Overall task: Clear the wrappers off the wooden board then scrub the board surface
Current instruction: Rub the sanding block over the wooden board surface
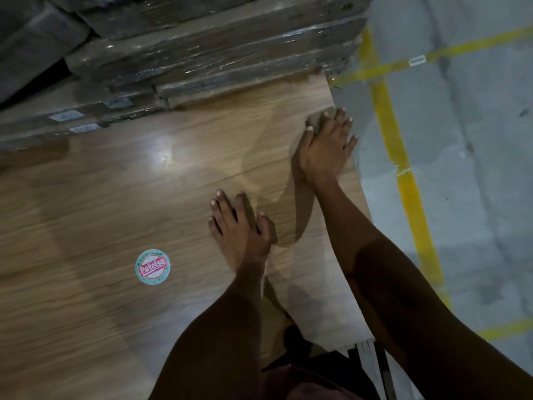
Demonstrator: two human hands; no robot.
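Note:
A large wood-grain board point(121, 197) fills the lower left and middle of the head view. A round sticker point(152, 266) with red lettering sits on it. My left hand point(240, 230) lies flat on the board with fingers spread, right of the sticker. My right hand point(327, 145) presses a small grey-brown pad point(315, 121) against the board near its far right edge, fingers straight over it. Most of the pad is hidden under the fingers. No wrappers show on the board surface.
Stacks of plastic-wrapped boards point(202, 53) with white labels stand along the far edge. Right of the board is grey concrete floor point(476, 168) marked with yellow lines point(403, 174). A bright light glare point(165, 157) lies on the board.

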